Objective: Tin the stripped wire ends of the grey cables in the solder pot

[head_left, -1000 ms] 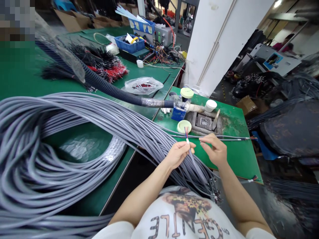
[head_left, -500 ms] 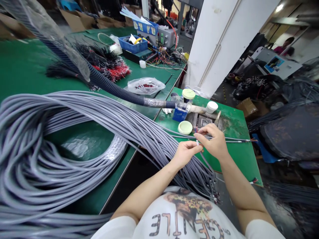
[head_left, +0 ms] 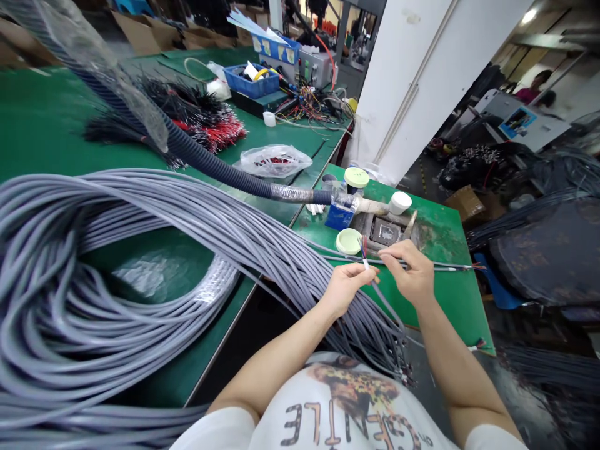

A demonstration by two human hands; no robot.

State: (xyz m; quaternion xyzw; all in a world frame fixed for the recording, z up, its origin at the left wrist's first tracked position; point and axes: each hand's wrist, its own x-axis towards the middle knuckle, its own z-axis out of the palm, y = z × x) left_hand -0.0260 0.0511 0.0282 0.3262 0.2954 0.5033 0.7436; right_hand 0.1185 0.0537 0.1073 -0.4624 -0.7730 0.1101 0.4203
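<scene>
Left hand [head_left: 344, 289] pinching one gray cable [head_left: 380, 300] upright, so colored wires [head_left: 362, 245] poke up. Right hand [head_left: 412, 275] close beside, fingertips pinched, grip unclear.

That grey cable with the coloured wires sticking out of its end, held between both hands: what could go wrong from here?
1. The left hand pinches the grey cable just below its thin coloured wires; the right hand is close by, so a hard tug might bend or snap them.
2. The big cable bundle hangs off the table edge; pulling could tangle or drag it.
3. The pale green lid sits near the hands and could be knocked.
</scene>
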